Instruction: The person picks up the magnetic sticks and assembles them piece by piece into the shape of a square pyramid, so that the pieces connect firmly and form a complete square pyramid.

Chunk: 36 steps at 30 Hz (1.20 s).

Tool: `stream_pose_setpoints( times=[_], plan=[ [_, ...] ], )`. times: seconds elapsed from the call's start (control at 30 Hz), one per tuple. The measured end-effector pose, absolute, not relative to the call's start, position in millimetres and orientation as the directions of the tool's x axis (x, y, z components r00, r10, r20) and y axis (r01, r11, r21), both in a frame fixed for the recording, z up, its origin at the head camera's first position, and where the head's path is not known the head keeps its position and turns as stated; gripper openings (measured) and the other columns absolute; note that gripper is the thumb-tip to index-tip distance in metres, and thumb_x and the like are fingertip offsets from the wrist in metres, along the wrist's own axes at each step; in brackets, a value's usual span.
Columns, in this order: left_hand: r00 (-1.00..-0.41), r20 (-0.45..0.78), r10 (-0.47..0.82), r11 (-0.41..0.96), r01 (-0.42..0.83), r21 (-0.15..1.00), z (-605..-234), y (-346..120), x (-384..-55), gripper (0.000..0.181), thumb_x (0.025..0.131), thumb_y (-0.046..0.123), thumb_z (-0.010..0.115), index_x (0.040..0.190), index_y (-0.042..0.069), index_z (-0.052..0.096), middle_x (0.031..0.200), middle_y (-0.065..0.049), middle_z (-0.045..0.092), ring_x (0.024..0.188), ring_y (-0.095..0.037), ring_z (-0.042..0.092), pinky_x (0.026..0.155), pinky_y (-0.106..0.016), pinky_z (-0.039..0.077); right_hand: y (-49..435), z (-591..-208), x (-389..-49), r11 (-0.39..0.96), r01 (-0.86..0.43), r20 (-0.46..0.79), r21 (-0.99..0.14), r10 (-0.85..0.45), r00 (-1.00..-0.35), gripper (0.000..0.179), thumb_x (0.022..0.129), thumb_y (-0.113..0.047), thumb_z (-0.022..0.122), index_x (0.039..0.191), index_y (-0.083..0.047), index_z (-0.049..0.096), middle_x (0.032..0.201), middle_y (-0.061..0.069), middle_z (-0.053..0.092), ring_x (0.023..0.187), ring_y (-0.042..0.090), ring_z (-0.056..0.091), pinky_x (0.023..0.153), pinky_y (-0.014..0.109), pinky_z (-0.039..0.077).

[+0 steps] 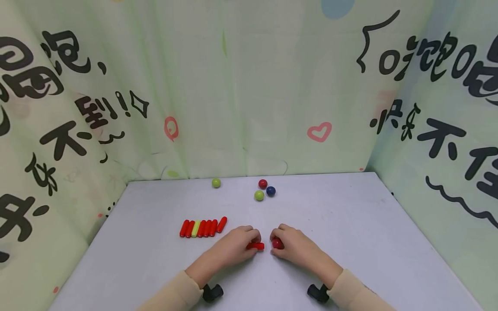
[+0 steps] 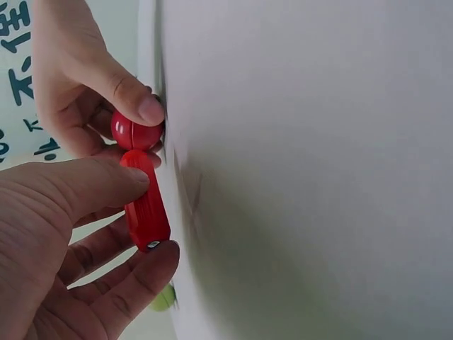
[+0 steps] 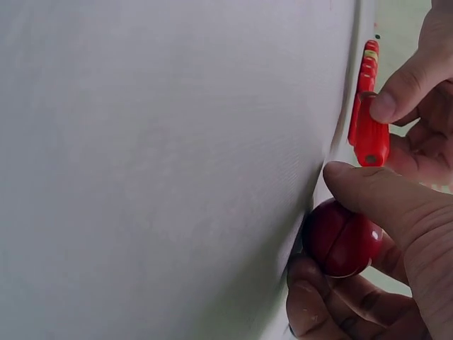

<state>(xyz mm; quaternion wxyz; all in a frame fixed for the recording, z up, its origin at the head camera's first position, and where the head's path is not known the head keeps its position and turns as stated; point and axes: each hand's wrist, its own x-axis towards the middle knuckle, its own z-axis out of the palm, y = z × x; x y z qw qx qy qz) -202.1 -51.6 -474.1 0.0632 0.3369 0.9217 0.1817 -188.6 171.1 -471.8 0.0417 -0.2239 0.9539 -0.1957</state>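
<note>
At the desk (image 1: 350, 224), gripping red stick (image 2: 150, 216) in left hand (image 1: 238, 245), red ball (image 3: 340, 241) in right hand (image 1: 295, 247); best to line both up straight, slowly

The person's left hand (image 1: 239, 244) and right hand (image 1: 293, 245) curl close together, forearms (image 1: 202, 267) slanting toward the worktop's far edge (image 1: 319, 177).
</note>
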Motion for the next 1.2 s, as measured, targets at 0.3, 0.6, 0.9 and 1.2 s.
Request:
stream_pose_setpoints(
  times=[0.3, 0.6, 0.9, 1.2],
  plan=[
    [-0.753, 0.029, 0.657, 0.684, 0.612, 0.397, -477.3, -43.9, -204.1, 0.021, 0.093, 0.022, 0.079, 0.110, 0.021, 0.068, 0.097, 0.009, 0.063, 0.085, -0.002, 0.055, 0.080, -0.015, 0.052, 169.0, -473.4, -188.9, 0.824, -0.414, 0.022, -0.386, -0.441, -0.897, 0.025, 0.084, -0.023, 0.086, 0.101, -0.012, 0.070, 0.095, 0.001, 0.063, 0.078, 0.013, 0.058, 0.070, 0.033, 0.056],
    [-0.749, 0.053, 0.661, 0.672, 0.621, 0.404, -478.5, -39.6, -206.8, 0.018, 0.093, 0.019, 0.077, 0.109, 0.020, 0.068, 0.096, 0.008, 0.063, 0.085, -0.002, 0.055, 0.079, -0.014, 0.052, 168.0, -473.2, -189.1, 0.819, -0.419, 0.031, -0.391, -0.443, -0.896, 0.025, 0.084, -0.023, 0.086, 0.099, -0.010, 0.070, 0.093, 0.001, 0.063, 0.077, 0.012, 0.056, 0.067, 0.029, 0.053],
    [-0.745, 0.058, 0.665, 0.667, 0.627, 0.402, -477.5, -35.4, -208.6, 0.019, 0.094, 0.019, 0.077, 0.111, 0.020, 0.068, 0.100, 0.007, 0.065, 0.088, -0.003, 0.056, 0.082, -0.014, 0.052, 167.9, -472.1, -188.4, 0.820, -0.418, 0.042, -0.390, -0.437, -0.898, 0.025, 0.084, -0.023, 0.086, 0.098, -0.009, 0.070, 0.091, 0.000, 0.062, 0.076, 0.011, 0.056, 0.067, 0.029, 0.054],
    [-0.746, 0.050, 0.665, 0.674, 0.627, 0.390, -476.7, -35.0, -208.4, 0.021, 0.093, 0.019, 0.078, 0.111, 0.020, 0.068, 0.102, 0.006, 0.066, 0.091, -0.004, 0.056, 0.084, -0.015, 0.053, 168.9, -472.6, -188.2, 0.820, -0.424, 0.043, -0.385, -0.443, -0.896, 0.025, 0.084, -0.023, 0.086, 0.099, -0.010, 0.070, 0.092, 0.000, 0.063, 0.076, 0.011, 0.055, 0.067, 0.029, 0.052]
  ],
)
